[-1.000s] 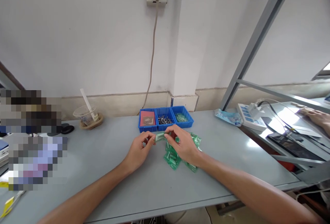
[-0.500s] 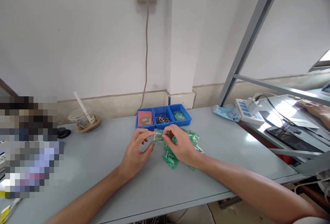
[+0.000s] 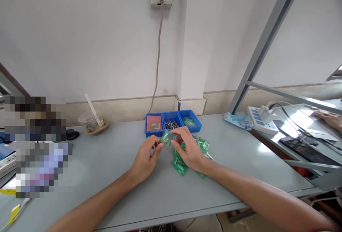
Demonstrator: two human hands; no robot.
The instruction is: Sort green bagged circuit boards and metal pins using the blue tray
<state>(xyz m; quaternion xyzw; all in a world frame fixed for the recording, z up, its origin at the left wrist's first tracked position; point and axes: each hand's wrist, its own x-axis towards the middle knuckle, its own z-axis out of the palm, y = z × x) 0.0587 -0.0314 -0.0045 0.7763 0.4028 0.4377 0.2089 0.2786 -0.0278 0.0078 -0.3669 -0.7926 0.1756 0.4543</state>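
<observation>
My left hand (image 3: 146,156) pinches a small clear green plastic bag (image 3: 167,138) by its lower left corner, between thumb and fingers. The bag is tilted, and small pale parts show through it. My right hand (image 3: 190,149) is at the bag's right side, thumb and fingers apart and curved around that edge; whether a fingertip touches it I cannot tell. Beneath and beside the right hand lies a pile of similar green bags (image 3: 179,166), partly hidden by it.
Behind the hands stand three blue bins: one with a red card (image 3: 154,120), one with metal screws (image 3: 171,125), one with green bags (image 3: 188,122). A plastic cup (image 3: 92,122), a blue packet (image 3: 238,120) and a power strip (image 3: 260,119) lie farther out. Another person's hand (image 3: 327,116) rests at far right.
Both hands gripped the bag before; now the left holds its corner and the right hand's fingers have parted. The bag has tilted. The whole view has shifted slightly.
</observation>
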